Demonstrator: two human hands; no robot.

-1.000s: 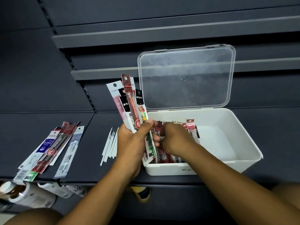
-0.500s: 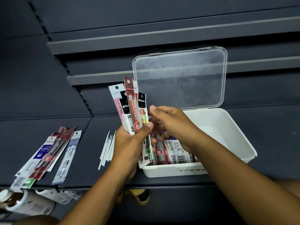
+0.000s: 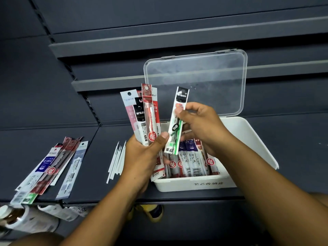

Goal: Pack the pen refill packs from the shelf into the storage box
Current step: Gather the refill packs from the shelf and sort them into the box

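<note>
A white storage box stands on the dark shelf with its clear lid propped open. Several refill packs lie in its left half. My left hand grips a fanned bunch of refill packs upright, just left of the box. My right hand pinches a single green-and-black refill pack above the box's left part, beside the bunch. Another heap of refill packs lies on the shelf at the far left.
Several loose white refill tubes lie on the shelf between the left heap and my left hand. Rolled labels and a bottle sit below the shelf's front edge at the lower left. Dark shelf rails run behind the box.
My right hand came up out of the box, reached to the bunch in my left hand and drew the green-and-black pack away to the right. The left hand stays put.
</note>
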